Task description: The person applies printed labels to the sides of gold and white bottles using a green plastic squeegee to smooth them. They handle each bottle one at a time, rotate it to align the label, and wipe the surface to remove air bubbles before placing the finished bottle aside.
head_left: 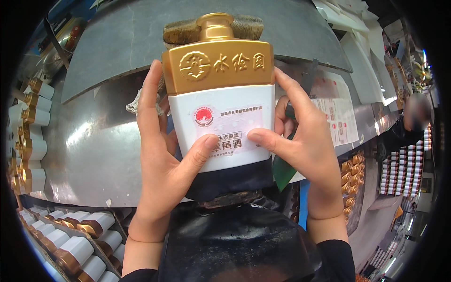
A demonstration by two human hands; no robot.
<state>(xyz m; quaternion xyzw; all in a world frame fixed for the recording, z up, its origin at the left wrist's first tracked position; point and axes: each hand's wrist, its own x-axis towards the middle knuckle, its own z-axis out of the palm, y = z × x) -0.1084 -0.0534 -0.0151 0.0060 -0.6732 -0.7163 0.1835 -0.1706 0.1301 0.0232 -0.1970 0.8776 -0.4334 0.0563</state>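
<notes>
A flat-sided bottle (185, 120), gold at the neck and shoulder and white below, stands almost upright between my two hands. Across its white front lies a thin, faintly pink decal (206, 134) with a red round emblem and dark print. My left hand (162, 150) grips the left side, its thumb pressed on the decal's lower part. On the opposite side my right hand (307, 136) holds the bottle, its thumb also on the decal. Tucked in the right fingers is a dark green flat blade (283, 171), partly hidden by that hand.
Label sheets (336, 110) lie on the metal table (101, 155) to the right. Behind the bottle neck is a brown block (249, 27). Crumpled white cloth (134, 104) sits left. White-and-gold bottles (75, 249) fill trays at lower left. Another person (408, 127) is at far right.
</notes>
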